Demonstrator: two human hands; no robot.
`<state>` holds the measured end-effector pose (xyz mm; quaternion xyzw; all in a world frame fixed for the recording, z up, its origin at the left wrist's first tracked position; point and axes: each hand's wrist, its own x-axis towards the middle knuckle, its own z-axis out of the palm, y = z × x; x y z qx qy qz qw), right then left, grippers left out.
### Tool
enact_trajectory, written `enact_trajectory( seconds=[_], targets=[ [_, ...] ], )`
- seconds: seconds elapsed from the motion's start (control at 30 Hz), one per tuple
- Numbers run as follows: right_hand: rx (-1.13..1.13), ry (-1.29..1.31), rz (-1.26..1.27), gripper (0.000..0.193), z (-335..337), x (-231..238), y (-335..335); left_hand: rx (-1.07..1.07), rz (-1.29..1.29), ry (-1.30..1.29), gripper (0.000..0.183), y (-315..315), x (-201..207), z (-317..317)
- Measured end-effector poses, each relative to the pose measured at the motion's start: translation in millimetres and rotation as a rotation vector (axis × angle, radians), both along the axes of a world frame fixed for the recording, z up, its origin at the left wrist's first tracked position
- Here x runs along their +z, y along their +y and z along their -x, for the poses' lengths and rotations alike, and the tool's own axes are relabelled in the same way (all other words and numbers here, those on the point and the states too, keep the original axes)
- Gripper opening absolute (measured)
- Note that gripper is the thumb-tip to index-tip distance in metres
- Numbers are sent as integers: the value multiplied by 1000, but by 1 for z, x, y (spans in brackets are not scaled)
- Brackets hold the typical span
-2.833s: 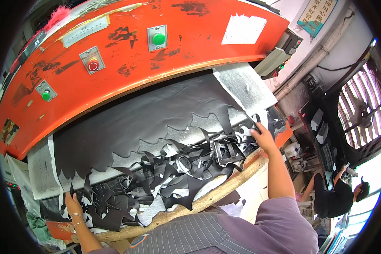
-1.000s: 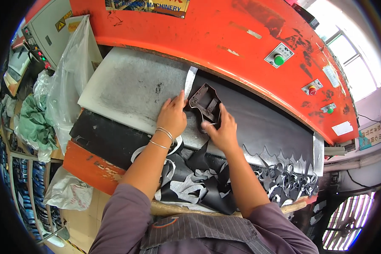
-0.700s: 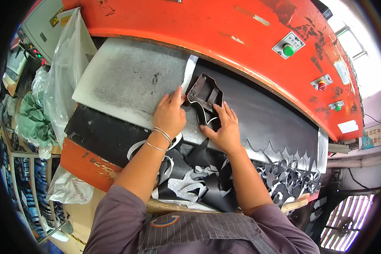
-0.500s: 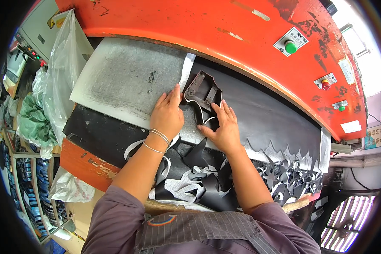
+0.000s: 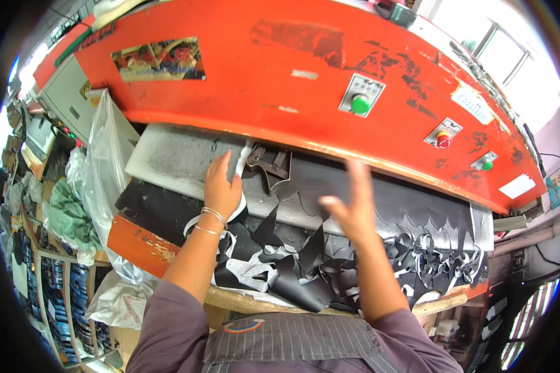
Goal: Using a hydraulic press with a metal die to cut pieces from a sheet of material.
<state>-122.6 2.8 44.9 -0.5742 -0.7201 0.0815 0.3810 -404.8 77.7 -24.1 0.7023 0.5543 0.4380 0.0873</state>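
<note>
- Keeping the scraps (image 5: 305, 280), at 5 o'clock of the die (image 5: 280, 163), from riding up onto the sheet (image 5: 395, 200) is judged sound practice.
- Right hand (image 5: 353, 202), at 4 o'clock of the die: blurred, open, thumb spread from the fingers, nothing held. Contact with the sheet cannot be determined.
- Left hand (image 5: 223, 193), at 8 o'clock: released, fingers extended, nothing held; just beside the sheet's pale edge. Contact with the board (image 5: 174, 149) cannot be determined.
- Die: on the sheet's left end, near the press, apart from both hands. Good work would, in judgement, have it flat, its whole outline on uncut black.
- Press (image 5: 230, 93), at 12 o'clock: fingers are best kept well clear of its lower edge. Green button (image 5: 360, 104), at 2 o'clock: touched by neither hand.
</note>
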Motion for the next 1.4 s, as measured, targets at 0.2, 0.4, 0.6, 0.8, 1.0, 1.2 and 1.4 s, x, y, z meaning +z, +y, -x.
enact_trajectory(
  seconds=[0.2,0.4,0.6,0.8,1.0,1.2,1.4],
  targets=[
    [-613,848,-733,61,-207,81,-32,-480,153,-203,20,-38,95,-115],
    [-1219,390,-764,72,-334,111,-50,-612,-41,-49,31,-56,187,-186],
    [-702,729,-686,72,-266,92,-130,-506,89,65,34,-125,144,-134],
    [-546,685,-526,51,-242,69,-196,-285,362,265,29,-239,43,-4],
    [-68,682,72,36,9,43,-163,-146,144,384,21,-281,8,7],
    [579,201,272,47,136,12,-160,-103,109,432,18,-265,-6,8],
    [135,-118,280,65,95,2,-48,-251,314,380,23,-248,21,20]
  ],
)
